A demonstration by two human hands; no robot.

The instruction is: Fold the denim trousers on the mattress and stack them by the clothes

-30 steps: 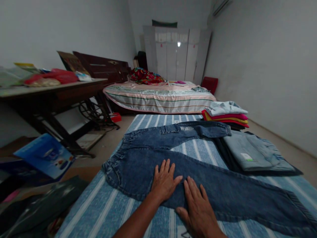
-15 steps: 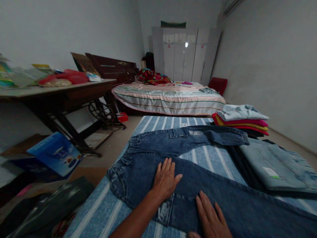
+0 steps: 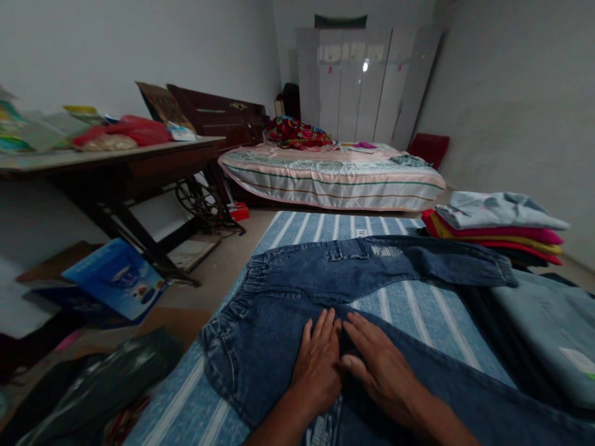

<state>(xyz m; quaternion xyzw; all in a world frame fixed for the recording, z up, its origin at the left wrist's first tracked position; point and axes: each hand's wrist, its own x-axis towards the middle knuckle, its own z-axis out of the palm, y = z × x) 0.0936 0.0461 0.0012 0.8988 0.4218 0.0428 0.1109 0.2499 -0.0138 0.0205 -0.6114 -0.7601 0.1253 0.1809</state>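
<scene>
A pair of dark blue jeans (image 3: 274, 328) lies spread across a blue-and-white striped cloth (image 3: 186, 384), its gathered elastic waist to the left and its legs running right. Both my hands rest on the nearer leg. My left hand (image 3: 318, 359) lies flat with fingers stretched out, pressing on the denim. Close beside it, my right hand (image 3: 381, 365) also lies on the fabric, fingers extended and thumb apart, its fingertips near those of the left. A printed patch on the leg shows partly beneath my left wrist.
Folded light-blue jeans (image 3: 548, 322) lie at the right, behind them a stack of folded coloured clothes (image 3: 497, 226). At left stand a treadle sewing table (image 3: 153, 155) and a blue box (image 3: 116, 279). A bed (image 3: 330, 179) and wardrobe (image 3: 353, 87) are farther back.
My right hand has moved up and left along the leg, close to my left hand. My left hand has shifted slightly down. The view has turned a little to the left.
</scene>
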